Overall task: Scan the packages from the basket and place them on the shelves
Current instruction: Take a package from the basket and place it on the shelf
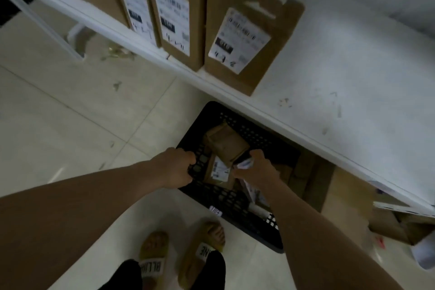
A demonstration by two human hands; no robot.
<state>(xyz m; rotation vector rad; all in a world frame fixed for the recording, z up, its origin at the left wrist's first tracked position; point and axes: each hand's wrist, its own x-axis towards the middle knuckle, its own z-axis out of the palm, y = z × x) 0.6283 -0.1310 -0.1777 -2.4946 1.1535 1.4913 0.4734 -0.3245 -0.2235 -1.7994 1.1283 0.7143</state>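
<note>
A black perforated basket (237, 202) stands on the tiled floor, partly under a white shelf (341, 73). Inside it lie brown cardboard packages: one box (227, 142) on top, and below it a flatter one with a white label (217, 172). My left hand (179, 167) grips the basket's left rim. My right hand (256, 168) is over the basket, beside the top box, and its curled fingers hold a small dark device (242, 159) with something white against it. Three labelled brown packages (244, 37) stand upright on the shelf.
The shelf's right half is bare white board with scuff marks. Under it, to the right of the basket, sit more cardboard boxes (341, 193) and a white item (426, 254). My feet in tan slippers (202, 249) stand just in front of the basket.
</note>
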